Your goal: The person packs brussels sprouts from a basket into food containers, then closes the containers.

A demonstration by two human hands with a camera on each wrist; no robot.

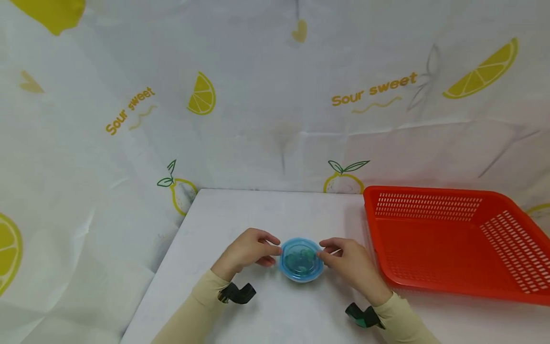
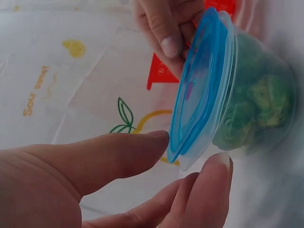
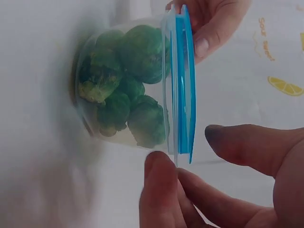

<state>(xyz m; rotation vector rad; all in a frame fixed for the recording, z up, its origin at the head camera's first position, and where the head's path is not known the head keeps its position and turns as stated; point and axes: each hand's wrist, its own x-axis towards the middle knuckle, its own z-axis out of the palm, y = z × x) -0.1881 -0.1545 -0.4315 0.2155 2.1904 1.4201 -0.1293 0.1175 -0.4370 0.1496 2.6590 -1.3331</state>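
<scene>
A round clear plastic container (image 3: pixel 149 92) with a blue lid (image 1: pixel 301 255) stands on the table in front of me. Several green Brussels sprouts (image 3: pixel 145 53) show through its side. In the left wrist view, the thumb of my left hand (image 1: pixel 251 248) comes right to the lid's edge, with the fingertips (image 2: pixel 216 164) below the rim. Across from it, my right hand (image 1: pixel 352 263) has its thumb (image 3: pixel 228 137) a little apart from the lid and a fingertip close under the rim. Both hands straddle the rim with loosely bent fingers.
A red plastic basket (image 1: pixel 434 284) with slotted sides stands to the right, near my right forearm. The white table (image 1: pixel 240 210) meets a lemon-printed sheet (image 1: pixel 258 95) at its back and left. A dark camera mount sits on each wrist.
</scene>
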